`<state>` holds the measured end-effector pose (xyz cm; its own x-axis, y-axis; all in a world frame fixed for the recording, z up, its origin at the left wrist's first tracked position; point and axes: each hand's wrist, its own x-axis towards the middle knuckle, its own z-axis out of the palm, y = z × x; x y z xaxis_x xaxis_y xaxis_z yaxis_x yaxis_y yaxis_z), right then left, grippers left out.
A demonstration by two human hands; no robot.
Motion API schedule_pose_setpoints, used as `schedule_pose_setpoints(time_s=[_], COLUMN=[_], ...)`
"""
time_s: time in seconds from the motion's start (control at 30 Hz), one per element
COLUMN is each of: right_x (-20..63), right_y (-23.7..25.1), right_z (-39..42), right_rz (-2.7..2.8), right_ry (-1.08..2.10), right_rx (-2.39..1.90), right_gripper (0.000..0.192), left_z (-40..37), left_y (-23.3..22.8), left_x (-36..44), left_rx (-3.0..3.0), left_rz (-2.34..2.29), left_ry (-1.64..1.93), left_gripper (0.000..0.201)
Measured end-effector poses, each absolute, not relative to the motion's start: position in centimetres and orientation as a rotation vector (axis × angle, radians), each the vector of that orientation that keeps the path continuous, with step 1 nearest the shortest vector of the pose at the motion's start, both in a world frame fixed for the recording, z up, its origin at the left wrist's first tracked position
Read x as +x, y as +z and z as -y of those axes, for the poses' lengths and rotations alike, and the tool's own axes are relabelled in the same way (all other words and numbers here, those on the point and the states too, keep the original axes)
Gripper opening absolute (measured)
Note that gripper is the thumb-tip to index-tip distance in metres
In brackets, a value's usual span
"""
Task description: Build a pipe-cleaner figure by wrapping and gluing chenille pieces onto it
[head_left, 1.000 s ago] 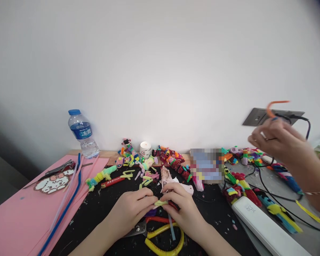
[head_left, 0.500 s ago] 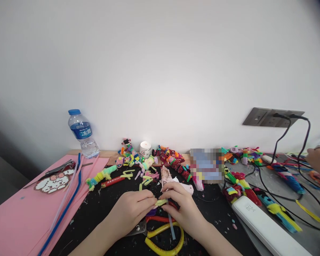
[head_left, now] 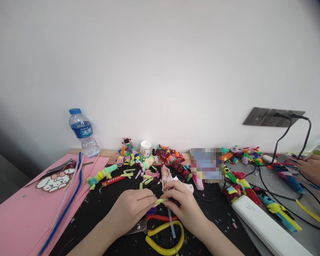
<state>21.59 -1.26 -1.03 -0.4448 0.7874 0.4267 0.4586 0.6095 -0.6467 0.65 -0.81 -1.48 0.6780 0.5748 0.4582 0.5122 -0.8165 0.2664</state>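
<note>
My left hand (head_left: 130, 208) and my right hand (head_left: 185, 206) meet over the black mat (head_left: 101, 206), both pinching a short yellow-green pipe cleaner piece (head_left: 160, 201) between their fingertips. Just below them lie yellow-handled scissors (head_left: 165, 241) and a thin glue stick (head_left: 171, 224). A pink glue gun (head_left: 173, 181) lies right behind my right hand. Loose cut pipe cleaner bits (head_left: 146, 177) are scattered behind my left hand.
A water bottle (head_left: 82, 133) stands at the back left by pink foam sheets (head_left: 21, 217) with long pipe cleaners (head_left: 66, 202). Finished pipe cleaner figures (head_left: 170, 158) line the wall. A white power strip (head_left: 266, 229) and black cables (head_left: 282, 199) lie right; another person's hand (head_left: 314, 169) rests there.
The other person's hand at right dropped from holding up an orange pipe cleaner down to the table at the far right. My own hands have barely shifted on the yellow-green piece.
</note>
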Motion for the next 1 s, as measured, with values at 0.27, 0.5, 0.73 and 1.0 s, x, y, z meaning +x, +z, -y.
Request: schedule_pose_setpoints(time_s=[0.27, 0.5, 0.73, 1.0], right_x=[21.55, 21.45, 21.39, 21.33], right_y=[-1.16, -1.16, -1.16, -1.16], right_z=[1.35, 1.38, 1.53, 1.37], right_rz=[2.092, 2.081, 2.068, 2.061], right_ry=[0.604, 0.615, 0.608, 0.585], right_rx=[-0.979, -0.997, -0.987, -0.986], right_gripper=[0.017, 0.018, 0.017, 0.017], left_z=[0.71, 0.83, 0.79, 0.83], left_y=[-1.6, -1.58, -1.54, -1.71], left_x=[0.67, 0.74, 0.88, 1.01], left_rx=[2.822, 2.806, 2.771, 2.759], left_rz=[-0.908, -0.935, -0.949, -0.957], left_ry=[0.814, 0.763, 0.751, 0.791], left_gripper=[0.026, 0.023, 0.022, 0.02])
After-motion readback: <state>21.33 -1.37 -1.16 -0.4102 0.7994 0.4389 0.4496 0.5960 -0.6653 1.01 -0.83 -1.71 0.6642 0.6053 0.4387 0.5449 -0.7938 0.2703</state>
